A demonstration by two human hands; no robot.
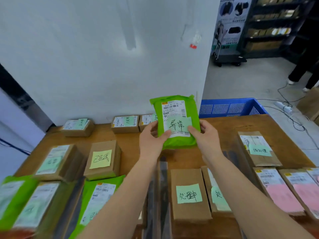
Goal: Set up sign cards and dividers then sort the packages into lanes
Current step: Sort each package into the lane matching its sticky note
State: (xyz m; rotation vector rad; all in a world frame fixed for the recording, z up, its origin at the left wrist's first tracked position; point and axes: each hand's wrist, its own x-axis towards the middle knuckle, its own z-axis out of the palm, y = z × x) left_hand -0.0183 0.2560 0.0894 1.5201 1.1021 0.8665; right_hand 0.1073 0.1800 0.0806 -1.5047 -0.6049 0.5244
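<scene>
Plastic film, kraft card and paper on a wooden bench

The green mailer (pixel 174 140) is showing as thin plastic film, slightly glossy and crinkling at its edges, with a white printed paper label and a pale green paper note (pixel 178 125) stuck on it. The boxes, such as the near one (pixel 188 176), are looking like matt brown cardboard carrying matt paper notes in green, yellow and pink. The bench (pixel 221 128) is appearing as smooth brown wood. The far blue crate (pixel 229 107) is showing as perforated moulded plastic.
</scene>
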